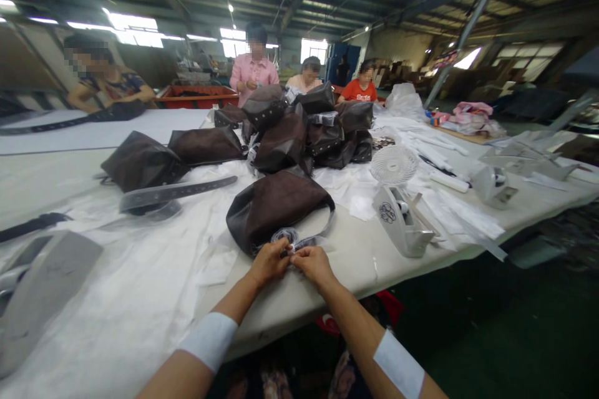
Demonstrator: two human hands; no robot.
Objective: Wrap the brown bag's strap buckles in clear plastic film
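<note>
A dark brown bag [281, 202] with black ends lies on the table right in front of me. Its strap [322, 234], wrapped in clear plastic, curves round on the right. At the bag's near edge, my left hand [271, 260] pinches the plastic-wrapped strap end beside a clear plastic bundle [285, 235]. My right hand [314, 264] meets it there, thumb and finger closed on the same small whitish wrapping. The fingertips of both hands nearly touch. What exactly sits between them is too small to tell.
Several brown bags [281, 140] are piled beyond. A tape dispenser [405, 221] and a white fan [394, 165] stand right; another dispenser [47, 287] is near left. White sheets [140, 274] cover the left side. People work across the table [365, 262].
</note>
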